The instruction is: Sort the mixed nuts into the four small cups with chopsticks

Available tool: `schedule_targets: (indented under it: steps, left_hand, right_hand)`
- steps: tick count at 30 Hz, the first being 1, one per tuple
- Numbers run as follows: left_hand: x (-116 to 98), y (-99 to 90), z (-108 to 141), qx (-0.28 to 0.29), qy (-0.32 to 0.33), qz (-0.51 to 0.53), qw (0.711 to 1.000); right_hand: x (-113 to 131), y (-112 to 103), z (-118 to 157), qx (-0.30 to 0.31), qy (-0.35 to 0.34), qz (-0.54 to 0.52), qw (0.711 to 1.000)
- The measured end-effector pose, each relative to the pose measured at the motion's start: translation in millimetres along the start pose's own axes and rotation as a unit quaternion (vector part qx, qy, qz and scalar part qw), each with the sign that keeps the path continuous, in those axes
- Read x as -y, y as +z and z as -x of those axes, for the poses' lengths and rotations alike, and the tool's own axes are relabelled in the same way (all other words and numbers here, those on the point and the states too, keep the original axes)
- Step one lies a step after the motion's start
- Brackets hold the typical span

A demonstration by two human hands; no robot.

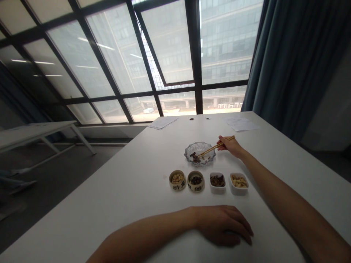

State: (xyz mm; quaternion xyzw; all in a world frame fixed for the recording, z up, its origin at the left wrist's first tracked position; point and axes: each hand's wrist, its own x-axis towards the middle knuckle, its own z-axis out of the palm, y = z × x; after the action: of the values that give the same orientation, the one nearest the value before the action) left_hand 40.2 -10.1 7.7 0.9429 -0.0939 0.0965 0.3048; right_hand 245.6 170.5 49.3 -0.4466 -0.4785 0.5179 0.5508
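My right hand [229, 145] is closed around a pair of wooden chopsticks [214, 147], whose tips reach down into a clear glass bowl [212, 156] among small dark pieces [195, 157]. Below the bowl stand four small containers in a row: a round one [178, 186] with light nuts, a round one [196, 187] with dark pieces, a white square one [218, 190] with brown pieces, and a white square one [240, 190] with tan pieces. My left hand [223, 224] lies on the table nearer to me, fingers extended, holding nothing.
The white table [131, 190] carries papers [162, 122] at its far left and more papers [240, 123] at its far right. Another table [35, 133] stands at the left. Windows and a blue curtain [285, 73] lie beyond.
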Motion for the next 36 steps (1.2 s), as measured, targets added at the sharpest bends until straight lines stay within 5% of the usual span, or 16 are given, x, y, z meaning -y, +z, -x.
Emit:
schedule_targets:
  steps: [15,22,36]
  left_hand:
    - [-0.9,-1.5,-1.2,0.026,-0.045,0.025,0.998]
    - [-1.3,-1.7,-0.5,0.013,-0.016,0.011,1.000]
    - [-0.1,-1.2,-2.1,0.028,-0.041,0.032,0.998]
  right_hand:
    - [-4.9,7.1,-0.2,-0.072,0.028,-0.055,0.996]
    - [7.8,-3.1,-2.7,-0.090,0.031,-0.079,0.992]
    - [46.5,16.5,30.3,0.193,0.034,0.024,0.980]
